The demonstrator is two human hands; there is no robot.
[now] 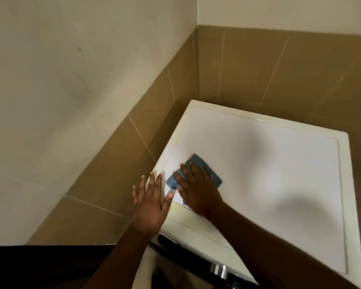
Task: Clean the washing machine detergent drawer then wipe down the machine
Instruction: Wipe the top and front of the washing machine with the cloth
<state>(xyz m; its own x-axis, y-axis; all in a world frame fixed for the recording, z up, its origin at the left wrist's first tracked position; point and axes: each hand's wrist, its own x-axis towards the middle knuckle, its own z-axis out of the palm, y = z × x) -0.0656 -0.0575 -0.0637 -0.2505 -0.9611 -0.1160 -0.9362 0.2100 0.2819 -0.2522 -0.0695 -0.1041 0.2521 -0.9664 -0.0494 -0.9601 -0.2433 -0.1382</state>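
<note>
The white washing machine [269, 163] fills the lower right, seen from above, its flat top facing me. A folded blue cloth [204, 167] lies on the near left part of that top. My right hand [196, 188] presses flat on the cloth with straight, spread fingers. My left hand [149, 203] is open with fingers spread, its thumb touching the machine's left edge beside the cloth. The front panel with a chrome knob [219, 270] shows at the bottom; the detergent drawer is not visible.
The machine stands in a corner. Brown tiles [258, 69] line the lower walls behind and to the left, with pale painted wall [71, 69] above. A narrow gap separates the machine's left side from the tiled wall. A dark surface [40, 265] sits at the bottom left.
</note>
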